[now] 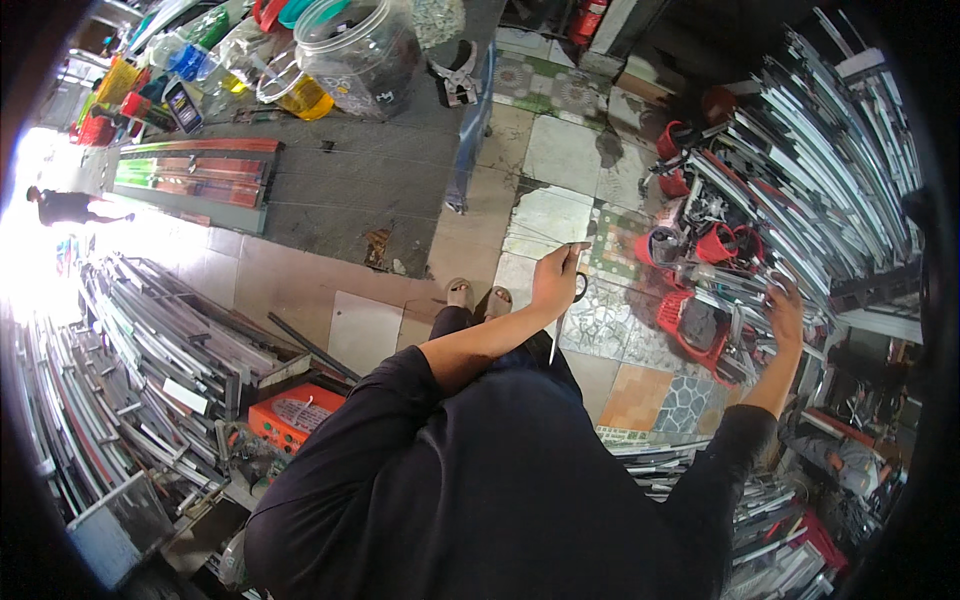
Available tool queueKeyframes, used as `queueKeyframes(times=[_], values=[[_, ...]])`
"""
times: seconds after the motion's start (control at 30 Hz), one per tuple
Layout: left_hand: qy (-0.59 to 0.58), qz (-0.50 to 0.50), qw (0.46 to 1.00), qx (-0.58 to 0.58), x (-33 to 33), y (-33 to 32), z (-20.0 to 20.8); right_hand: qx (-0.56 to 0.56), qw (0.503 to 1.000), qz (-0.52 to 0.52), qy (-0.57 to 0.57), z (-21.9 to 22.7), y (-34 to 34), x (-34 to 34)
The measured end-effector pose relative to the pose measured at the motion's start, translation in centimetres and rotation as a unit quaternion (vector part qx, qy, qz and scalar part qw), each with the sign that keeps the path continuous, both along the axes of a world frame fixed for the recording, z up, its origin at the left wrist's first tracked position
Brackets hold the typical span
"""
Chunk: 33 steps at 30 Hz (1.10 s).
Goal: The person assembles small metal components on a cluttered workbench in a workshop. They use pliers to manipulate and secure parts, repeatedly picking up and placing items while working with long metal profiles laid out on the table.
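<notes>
My left hand (555, 283) is closed around a pair of scissors in front of my body, above the floor. The scissors' black handle ring (581, 287) shows beside the fingers, and a pale blade (554, 345) points back toward me. Something thin sticks out at the fingertips; I cannot make out what it is. Out to the right, my right hand (786, 308) has its fingers curled, close to grey metal strips (735, 283) lying over red baskets. What those fingers hold, if anything, is too small to name.
A dark worktable (345, 190) at the upper left bears a clear tub (360, 65), bottles and coloured strips (200, 165). Long metal profiles (840, 150) lean at the right, more profiles (130, 360) at the left. Red baskets (690, 335) stand on the tiles. An orange machine (295, 415) is at my left.
</notes>
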State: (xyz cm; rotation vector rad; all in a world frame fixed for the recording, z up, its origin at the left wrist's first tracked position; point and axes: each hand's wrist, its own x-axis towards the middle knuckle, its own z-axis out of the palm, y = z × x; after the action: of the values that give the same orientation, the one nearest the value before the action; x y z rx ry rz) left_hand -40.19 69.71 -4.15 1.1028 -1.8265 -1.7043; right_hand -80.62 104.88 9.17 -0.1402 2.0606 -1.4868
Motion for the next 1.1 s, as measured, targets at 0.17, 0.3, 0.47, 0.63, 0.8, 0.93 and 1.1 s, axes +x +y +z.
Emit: queueKeyframes(times=[0.17, 0.3, 0.47, 0.63, 0.8, 0.93, 1.1], values=[[0.02, -0.016, 1.0, -0.004, -0.1, 2.0, -1.6, -0.019, 0.997, -0.007, -0.073, -1.5, 0.1, -0.4], [-0.013, -0.011, 1.0, 0.0, -0.4, 3.5, -1.9, -0.058, 0.994, 0.007, -0.088, -5.2, -1.3, -2.8], [-0.037, 0.053, 0.998, -0.007, -3.3, 6.9, -2.3, -0.063, 0.985, 0.041, -0.153, -12.7, -3.9, -7.3], [-0.009, 0.136, 0.991, -0.002, -9.8, 13.0, -1.8, -0.221, 0.957, 0.077, -0.173, -15.6, -6.2, -10.8], [0.045, 0.14, 0.989, 0.01, -15.2, 19.1, -1.4, 0.056, 0.951, 0.174, 0.25, -16.9, -9.6, -8.8], [0.055, 0.096, 0.992, 0.06, -16.3, 21.0, -0.8, 0.211, 0.699, 0.494, 0.472, -20.3, -8.1, -1.5], [0.082, 0.095, 0.968, 0.217, -18.4, 22.2, 2.7, -0.291, 0.864, 0.34, -0.231, -19.2, -6.7, 7.6]])
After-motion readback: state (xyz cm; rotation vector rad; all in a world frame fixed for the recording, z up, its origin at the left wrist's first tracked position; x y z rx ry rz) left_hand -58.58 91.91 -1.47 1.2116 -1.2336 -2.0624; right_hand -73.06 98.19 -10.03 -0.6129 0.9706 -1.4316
